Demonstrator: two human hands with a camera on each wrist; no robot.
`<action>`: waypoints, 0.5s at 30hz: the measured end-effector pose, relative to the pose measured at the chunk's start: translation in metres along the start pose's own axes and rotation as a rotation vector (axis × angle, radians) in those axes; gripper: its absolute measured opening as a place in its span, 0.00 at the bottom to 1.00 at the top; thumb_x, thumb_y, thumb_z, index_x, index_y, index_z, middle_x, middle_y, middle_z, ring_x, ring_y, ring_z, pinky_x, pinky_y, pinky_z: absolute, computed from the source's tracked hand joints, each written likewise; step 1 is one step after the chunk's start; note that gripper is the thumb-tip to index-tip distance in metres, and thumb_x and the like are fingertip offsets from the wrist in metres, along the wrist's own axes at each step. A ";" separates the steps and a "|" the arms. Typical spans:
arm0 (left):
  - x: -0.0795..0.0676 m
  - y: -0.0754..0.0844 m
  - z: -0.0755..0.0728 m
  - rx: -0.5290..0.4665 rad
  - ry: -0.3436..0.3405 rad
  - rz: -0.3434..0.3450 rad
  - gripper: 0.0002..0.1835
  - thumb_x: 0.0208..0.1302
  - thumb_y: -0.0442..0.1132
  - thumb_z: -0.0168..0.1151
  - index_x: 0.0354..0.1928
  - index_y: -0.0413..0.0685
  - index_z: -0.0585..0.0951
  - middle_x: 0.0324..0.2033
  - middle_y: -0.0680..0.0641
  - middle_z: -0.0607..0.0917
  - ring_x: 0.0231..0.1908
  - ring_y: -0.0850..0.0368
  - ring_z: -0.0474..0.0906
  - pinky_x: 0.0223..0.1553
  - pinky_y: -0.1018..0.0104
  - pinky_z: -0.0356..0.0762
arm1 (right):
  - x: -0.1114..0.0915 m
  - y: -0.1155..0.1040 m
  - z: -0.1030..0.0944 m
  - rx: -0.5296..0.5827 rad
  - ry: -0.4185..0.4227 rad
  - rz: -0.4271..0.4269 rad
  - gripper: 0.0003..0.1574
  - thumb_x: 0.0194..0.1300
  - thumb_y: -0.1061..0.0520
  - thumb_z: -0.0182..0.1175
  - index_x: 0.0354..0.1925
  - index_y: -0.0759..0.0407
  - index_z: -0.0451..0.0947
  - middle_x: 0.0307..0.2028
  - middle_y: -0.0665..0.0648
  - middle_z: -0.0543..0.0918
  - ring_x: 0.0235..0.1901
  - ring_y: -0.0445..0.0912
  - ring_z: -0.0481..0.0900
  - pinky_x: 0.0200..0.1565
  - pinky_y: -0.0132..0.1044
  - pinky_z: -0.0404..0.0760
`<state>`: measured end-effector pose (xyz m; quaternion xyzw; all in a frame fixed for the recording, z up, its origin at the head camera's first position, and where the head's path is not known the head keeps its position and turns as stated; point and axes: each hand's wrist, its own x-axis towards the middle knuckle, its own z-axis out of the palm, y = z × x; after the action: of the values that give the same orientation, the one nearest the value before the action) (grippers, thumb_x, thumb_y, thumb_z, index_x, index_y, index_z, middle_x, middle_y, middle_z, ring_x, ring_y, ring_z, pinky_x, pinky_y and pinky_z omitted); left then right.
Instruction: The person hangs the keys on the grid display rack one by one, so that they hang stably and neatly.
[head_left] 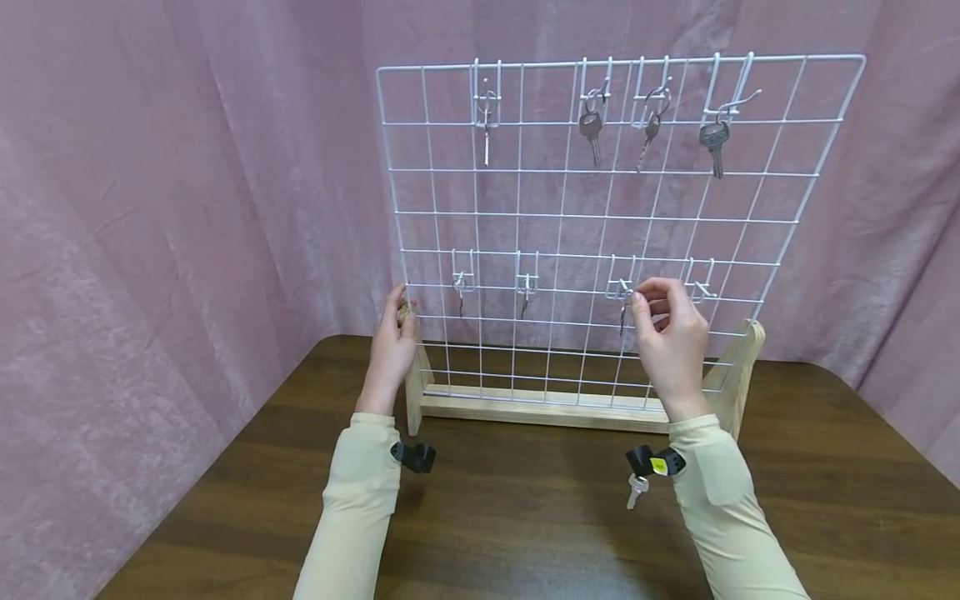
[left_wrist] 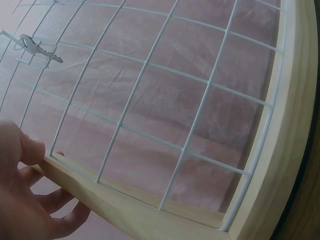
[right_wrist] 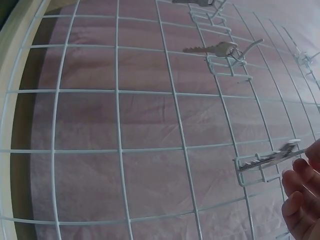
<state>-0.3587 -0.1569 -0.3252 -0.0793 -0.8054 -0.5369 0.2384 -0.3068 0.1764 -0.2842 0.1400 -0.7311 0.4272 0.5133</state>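
Observation:
My left hand point(head_left: 388, 354) grips the left wooden upright of the stand point(left_wrist: 75, 180), thumb on the near side and fingers around behind. My right hand point(head_left: 671, 346) is at the lower row of the white wire grid point(head_left: 517, 215), thumb and index fingertip pinched together at the tip of the third hook. On that hook hangs a small silver key point(head_left: 622, 318), held by its ring end at the fingertips. In the right wrist view, the key point(right_wrist: 262, 161) looks blurred, lying along the hook beside my fingers. The ring itself is mostly hidden by them.
Several keys hang from the upper hooks, among them a broad-headed key point(head_left: 715, 142) at the right. Two keys hang lower left, one on a hook point(head_left: 527, 285). Another hook point(head_left: 702, 291) sits right of my hand. A loose key point(head_left: 637, 490) lies on the brown table point(head_left: 517, 508).

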 end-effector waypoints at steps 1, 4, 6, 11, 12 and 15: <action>0.000 0.000 0.000 0.002 -0.002 -0.002 0.27 0.75 0.34 0.42 0.74 0.54 0.56 0.70 0.35 0.63 0.67 0.38 0.65 0.67 0.45 0.66 | 0.000 -0.001 -0.001 0.001 0.002 0.001 0.06 0.65 0.67 0.58 0.40 0.69 0.78 0.29 0.64 0.83 0.27 0.24 0.70 0.28 0.15 0.67; -0.001 0.001 -0.001 0.007 0.002 -0.007 0.27 0.76 0.34 0.42 0.74 0.54 0.56 0.70 0.35 0.63 0.67 0.38 0.65 0.67 0.46 0.66 | 0.002 -0.003 -0.003 -0.003 -0.001 -0.008 0.06 0.64 0.67 0.57 0.40 0.69 0.78 0.29 0.64 0.83 0.27 0.24 0.70 0.29 0.15 0.67; -0.001 0.001 -0.001 0.004 0.009 -0.009 0.27 0.75 0.34 0.43 0.74 0.54 0.56 0.70 0.36 0.63 0.67 0.39 0.65 0.67 0.46 0.66 | 0.003 -0.005 -0.006 -0.006 -0.008 -0.018 0.06 0.64 0.67 0.57 0.39 0.70 0.78 0.29 0.64 0.82 0.27 0.24 0.70 0.29 0.15 0.67; -0.001 0.001 0.001 0.013 0.006 -0.015 0.27 0.75 0.34 0.43 0.74 0.54 0.56 0.70 0.36 0.64 0.67 0.39 0.66 0.67 0.46 0.66 | 0.006 -0.009 -0.020 -0.035 -0.033 -0.059 0.06 0.62 0.68 0.57 0.38 0.70 0.78 0.27 0.62 0.82 0.27 0.22 0.69 0.29 0.14 0.66; -0.001 0.000 0.001 0.016 0.006 -0.016 0.27 0.75 0.34 0.43 0.74 0.55 0.56 0.70 0.36 0.64 0.67 0.38 0.66 0.67 0.46 0.66 | 0.006 -0.009 -0.023 -0.047 -0.050 -0.076 0.05 0.62 0.68 0.58 0.38 0.69 0.78 0.27 0.62 0.82 0.27 0.21 0.68 0.29 0.14 0.66; -0.001 0.001 0.001 0.023 0.017 -0.010 0.28 0.75 0.34 0.43 0.74 0.55 0.56 0.69 0.36 0.64 0.66 0.38 0.66 0.66 0.46 0.67 | 0.003 -0.009 -0.031 -0.089 -0.151 -0.147 0.05 0.61 0.69 0.59 0.37 0.68 0.79 0.27 0.61 0.82 0.28 0.22 0.68 0.29 0.14 0.66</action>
<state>-0.3572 -0.1558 -0.3250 -0.0681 -0.8097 -0.5294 0.2437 -0.2831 0.1955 -0.2736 0.2023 -0.7736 0.3437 0.4924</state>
